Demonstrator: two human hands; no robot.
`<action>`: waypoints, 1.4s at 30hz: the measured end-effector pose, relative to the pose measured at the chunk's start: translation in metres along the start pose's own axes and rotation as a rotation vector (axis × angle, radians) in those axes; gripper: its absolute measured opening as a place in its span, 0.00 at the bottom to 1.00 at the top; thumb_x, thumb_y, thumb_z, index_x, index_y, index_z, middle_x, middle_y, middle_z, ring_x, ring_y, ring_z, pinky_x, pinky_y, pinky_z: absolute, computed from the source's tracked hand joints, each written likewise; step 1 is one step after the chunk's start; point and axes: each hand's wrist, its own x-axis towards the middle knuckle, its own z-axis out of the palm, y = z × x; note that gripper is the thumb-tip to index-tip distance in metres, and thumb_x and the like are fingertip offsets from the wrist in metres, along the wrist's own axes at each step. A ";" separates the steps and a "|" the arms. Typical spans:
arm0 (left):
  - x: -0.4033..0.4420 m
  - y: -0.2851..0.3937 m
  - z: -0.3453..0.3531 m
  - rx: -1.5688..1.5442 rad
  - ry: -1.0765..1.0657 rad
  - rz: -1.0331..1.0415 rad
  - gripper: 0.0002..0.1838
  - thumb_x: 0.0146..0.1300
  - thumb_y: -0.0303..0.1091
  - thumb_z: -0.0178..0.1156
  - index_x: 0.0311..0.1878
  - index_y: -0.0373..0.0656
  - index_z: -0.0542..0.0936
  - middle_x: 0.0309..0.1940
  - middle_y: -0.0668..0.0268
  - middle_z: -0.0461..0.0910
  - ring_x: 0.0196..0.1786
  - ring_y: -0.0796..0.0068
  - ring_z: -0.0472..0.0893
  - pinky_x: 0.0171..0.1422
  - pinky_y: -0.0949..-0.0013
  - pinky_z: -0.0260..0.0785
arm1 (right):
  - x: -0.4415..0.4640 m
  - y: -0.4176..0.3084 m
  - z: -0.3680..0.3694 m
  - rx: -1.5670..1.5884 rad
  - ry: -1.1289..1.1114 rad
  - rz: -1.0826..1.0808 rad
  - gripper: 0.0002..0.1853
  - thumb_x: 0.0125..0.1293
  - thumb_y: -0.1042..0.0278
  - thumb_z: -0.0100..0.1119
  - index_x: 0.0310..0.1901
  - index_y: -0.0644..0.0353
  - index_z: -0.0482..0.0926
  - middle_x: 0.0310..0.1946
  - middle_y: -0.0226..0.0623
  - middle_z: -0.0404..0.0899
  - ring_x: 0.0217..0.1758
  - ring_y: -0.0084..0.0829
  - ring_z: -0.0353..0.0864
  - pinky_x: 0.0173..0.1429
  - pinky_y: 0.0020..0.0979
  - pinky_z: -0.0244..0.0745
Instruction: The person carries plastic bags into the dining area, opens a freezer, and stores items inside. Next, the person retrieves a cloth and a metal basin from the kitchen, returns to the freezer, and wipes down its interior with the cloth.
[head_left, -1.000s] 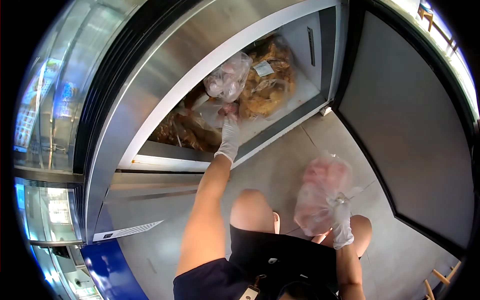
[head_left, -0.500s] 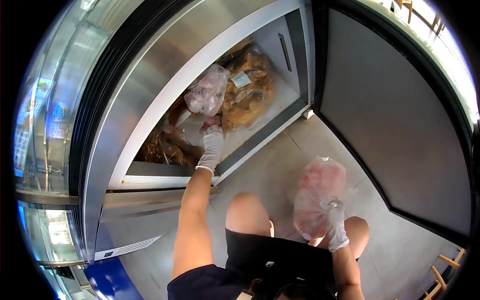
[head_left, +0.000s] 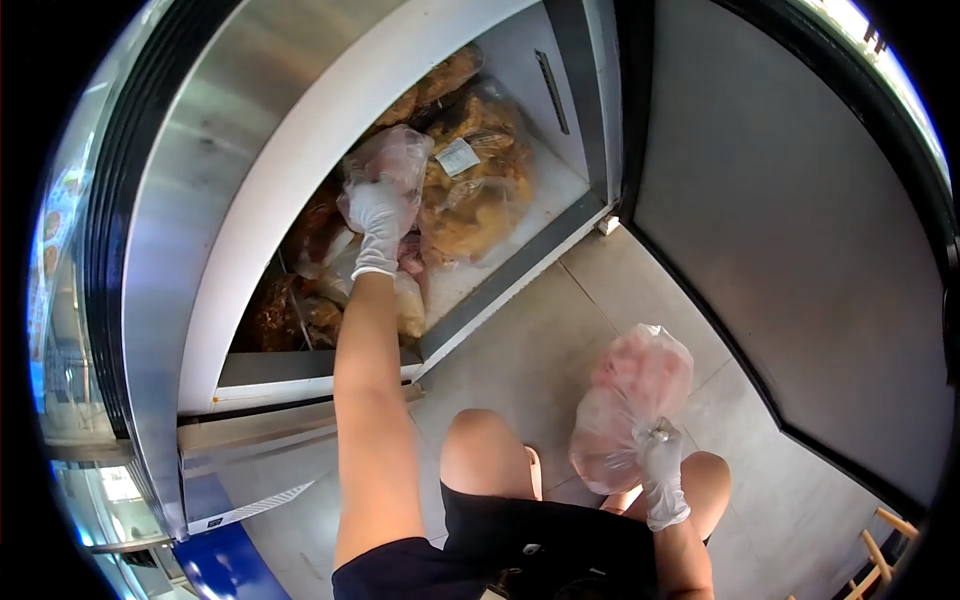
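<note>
My left hand [head_left: 377,212], in a white glove, reaches into the open refrigerator. Its curled fingers are on the near side of a clear plastic bag of pale pink pieces [head_left: 392,160], partly hidden in its folds. Close to that wrist, a small piece of red meat [head_left: 410,254] shows among other bags. Over the floor, my gloved right hand [head_left: 660,460] is closed round the gathered neck of a plastic bag of pink meat [head_left: 640,375], which hangs between my knees and the open door.
A large bag of yellow-brown food [head_left: 475,215] with a white label lies to the right in the compartment. Bags of dark brown food [head_left: 275,310] lie at the lower left. The grey refrigerator door [head_left: 770,220] stands wide open on the right. Wooden legs [head_left: 880,560] show at lower right.
My left hand has moved up and deeper into the compartment, from the red meat to the pale pink bag. The right hand still holds its bag, which has shifted slightly down.
</note>
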 end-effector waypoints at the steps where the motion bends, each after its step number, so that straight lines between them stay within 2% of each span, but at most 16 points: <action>1: 0.006 -0.007 0.020 -0.115 0.089 -0.025 0.24 0.59 0.41 0.55 0.54 0.35 0.70 0.51 0.49 0.72 0.49 0.54 0.74 0.51 0.64 0.68 | 0.001 0.006 -0.003 -0.052 -0.004 -0.038 0.09 0.52 0.81 0.57 0.20 0.58 0.69 0.18 0.18 0.64 0.19 0.13 0.59 0.22 0.19 0.55; 2: 0.009 -0.006 0.026 -0.231 0.182 -0.039 0.25 0.58 0.42 0.57 0.54 0.34 0.70 0.50 0.49 0.72 0.49 0.53 0.73 0.54 0.64 0.66 | 0.001 0.007 -0.002 -0.059 0.008 -0.001 0.09 0.52 0.81 0.57 0.20 0.58 0.69 0.17 0.18 0.63 0.19 0.13 0.58 0.21 0.19 0.54; 4: -0.018 0.008 0.018 -0.430 -0.066 0.010 0.29 0.56 0.47 0.59 0.53 0.34 0.70 0.49 0.50 0.71 0.50 0.54 0.71 0.55 0.62 0.64 | 0.002 0.007 0.000 -0.074 0.025 0.070 0.11 0.52 0.80 0.57 0.19 0.57 0.67 0.17 0.18 0.61 0.19 0.12 0.56 0.21 0.19 0.52; 6: -0.070 0.026 0.019 -0.593 -0.060 0.205 0.31 0.55 0.49 0.60 0.52 0.32 0.70 0.45 0.50 0.72 0.49 0.55 0.71 0.55 0.61 0.63 | 0.002 0.012 -0.001 -0.066 0.016 0.086 0.07 0.50 0.78 0.57 0.20 0.59 0.70 0.17 0.20 0.64 0.21 0.14 0.58 0.23 0.20 0.55; 7: -0.098 0.033 0.032 -0.657 0.069 0.377 0.31 0.55 0.49 0.61 0.50 0.30 0.69 0.42 0.50 0.72 0.47 0.55 0.72 0.55 0.60 0.63 | 0.002 0.014 -0.001 -0.062 0.010 0.092 0.06 0.49 0.77 0.57 0.20 0.60 0.71 0.17 0.22 0.65 0.22 0.15 0.59 0.24 0.21 0.56; 9: -0.131 0.049 0.021 -0.381 0.046 0.556 0.33 0.54 0.50 0.61 0.55 0.34 0.65 0.47 0.48 0.68 0.51 0.55 0.68 0.56 0.59 0.60 | 0.002 0.016 0.000 0.016 -0.008 0.098 0.05 0.49 0.77 0.57 0.20 0.60 0.71 0.17 0.22 0.65 0.22 0.15 0.60 0.24 0.21 0.57; 12: -0.133 0.054 0.045 -0.111 0.096 0.585 0.28 0.54 0.50 0.60 0.50 0.36 0.72 0.41 0.51 0.72 0.47 0.56 0.73 0.51 0.59 0.64 | -0.002 0.007 0.004 -0.033 0.010 0.094 0.05 0.50 0.77 0.57 0.21 0.61 0.72 0.17 0.22 0.66 0.22 0.15 0.61 0.25 0.21 0.57; 15: -0.104 0.048 0.085 -0.101 -0.139 0.261 0.22 0.57 0.49 0.58 0.42 0.38 0.78 0.32 0.55 0.76 0.40 0.55 0.76 0.46 0.60 0.68 | -0.005 0.002 0.005 -0.033 -0.003 0.069 0.05 0.50 0.77 0.58 0.21 0.61 0.71 0.17 0.22 0.66 0.22 0.15 0.61 0.25 0.21 0.57; 18: -0.097 0.039 0.110 -0.277 0.020 0.209 0.13 0.59 0.39 0.57 0.33 0.37 0.80 0.24 0.64 0.78 0.30 0.65 0.78 0.38 0.65 0.69 | -0.004 0.010 0.005 -0.025 -0.025 0.054 0.06 0.51 0.76 0.58 0.22 0.61 0.71 0.17 0.22 0.65 0.23 0.15 0.60 0.26 0.21 0.57; 21: -0.104 0.032 0.142 -0.943 0.025 -0.119 0.07 0.53 0.28 0.55 0.33 0.39 0.80 0.28 0.59 0.81 0.30 0.69 0.78 0.38 0.70 0.68 | 0.000 0.023 0.000 -0.047 -0.036 0.047 0.06 0.51 0.76 0.59 0.23 0.61 0.71 0.17 0.21 0.64 0.23 0.15 0.59 0.26 0.21 0.57; 25: -0.105 0.020 0.134 -1.073 -0.119 -0.157 0.07 0.56 0.23 0.52 0.35 0.38 0.80 0.28 0.65 0.81 0.32 0.77 0.76 0.39 0.74 0.67 | 0.001 0.029 0.002 0.021 -0.029 0.016 0.06 0.51 0.76 0.59 0.23 0.61 0.71 0.17 0.21 0.64 0.22 0.15 0.59 0.25 0.21 0.57; 28: -0.119 0.016 0.106 -1.175 -0.177 -0.130 0.08 0.54 0.18 0.52 0.35 0.36 0.79 0.28 0.73 0.78 0.34 0.82 0.73 0.40 0.75 0.66 | -0.002 0.020 0.004 -0.032 -0.014 0.010 0.08 0.54 0.83 0.56 0.22 0.59 0.71 0.18 0.20 0.65 0.20 0.13 0.62 0.24 0.18 0.58; 32: -0.150 0.002 0.066 -1.226 -0.234 -0.187 0.08 0.60 0.19 0.50 0.37 0.37 0.79 0.32 0.71 0.78 0.35 0.82 0.73 0.42 0.77 0.66 | -0.001 0.024 0.001 -0.014 -0.054 0.022 0.05 0.53 0.82 0.56 0.25 0.61 0.73 0.19 0.20 0.66 0.21 0.13 0.63 0.25 0.17 0.59; 35: -0.171 -0.011 0.027 -1.204 -0.233 -0.065 0.07 0.64 0.23 0.49 0.37 0.36 0.78 0.31 0.70 0.78 0.35 0.81 0.74 0.42 0.76 0.66 | -0.003 0.016 0.001 -0.029 -0.030 0.051 0.03 0.51 0.80 0.58 0.26 0.62 0.74 0.18 0.21 0.67 0.21 0.15 0.63 0.25 0.19 0.59; 37: -0.183 -0.029 0.019 -1.173 -0.256 -0.112 0.08 0.65 0.24 0.49 0.37 0.36 0.78 0.31 0.70 0.78 0.35 0.80 0.74 0.42 0.76 0.67 | -0.004 0.006 0.002 -0.087 0.003 0.118 0.04 0.49 0.78 0.61 0.26 0.62 0.76 0.18 0.22 0.68 0.22 0.17 0.63 0.26 0.23 0.60; 42: -0.193 -0.033 0.012 -1.167 -0.272 -0.214 0.08 0.64 0.23 0.48 0.35 0.35 0.78 0.31 0.69 0.78 0.35 0.80 0.75 0.43 0.76 0.67 | -0.002 0.015 0.000 -0.126 -0.003 0.009 0.03 0.49 0.78 0.60 0.26 0.62 0.75 0.18 0.22 0.67 0.22 0.17 0.62 0.26 0.22 0.59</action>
